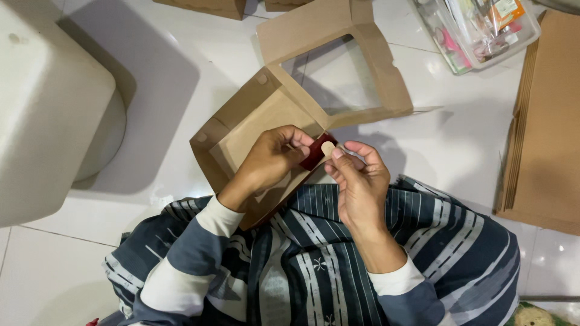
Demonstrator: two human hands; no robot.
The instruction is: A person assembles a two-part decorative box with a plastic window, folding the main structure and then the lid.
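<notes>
Step, as judged: sticking or peeling a small tab at the near-right corner of the kraft window box [266, 115]. L hand [269, 160] curled, fingers closed on a dark red strip [318, 151], prob. tape, pressed vs. box wall. R hand [359, 178] pinches a small round tan sticker [327, 148] betw. thumb + forefinger, touching the strip.

Next move calls for fine alignment, light pressure.

Box: matte brown card, open, hinged lid w/ clear film window, sits on white glossy floor tiles [181, 72], near edge over lap. Flat card stack [544, 121] at right.
</notes>
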